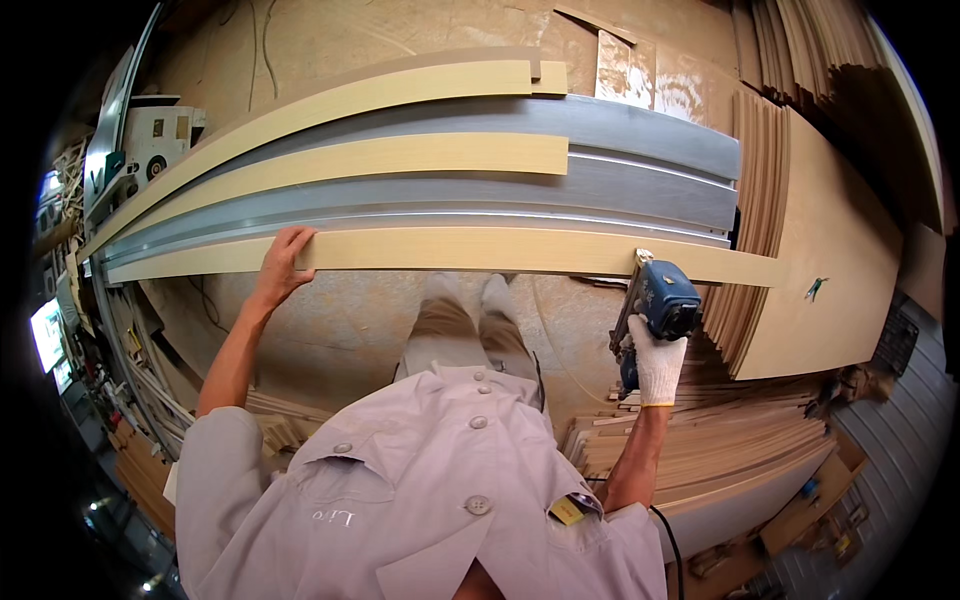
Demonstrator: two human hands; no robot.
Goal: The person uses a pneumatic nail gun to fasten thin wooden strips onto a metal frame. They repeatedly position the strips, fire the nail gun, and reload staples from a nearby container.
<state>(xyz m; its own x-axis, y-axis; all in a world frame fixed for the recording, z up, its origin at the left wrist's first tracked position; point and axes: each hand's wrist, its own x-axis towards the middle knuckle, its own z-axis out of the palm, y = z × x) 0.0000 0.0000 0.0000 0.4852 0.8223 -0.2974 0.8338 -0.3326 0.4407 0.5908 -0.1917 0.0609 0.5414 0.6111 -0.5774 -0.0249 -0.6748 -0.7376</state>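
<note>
A long pale yellow wooden strip lies along the near edge of a grey metal-topped bench. My bare left hand grips the strip left of its middle, fingers over the top and thumb at its near edge. In a white glove, my right hand is wrapped round the handle of a blue nail gun. The gun's nose meets or hovers over the strip's near edge toward its right end; I cannot tell if they touch. Farther back on the bench rests a second pale strip.
More strips overlap at the bench's far side. Stacked thin panels stand right of the bench, and another board stack sits below my right arm. A white machine is at the far left. A dark hose hangs by my right side.
</note>
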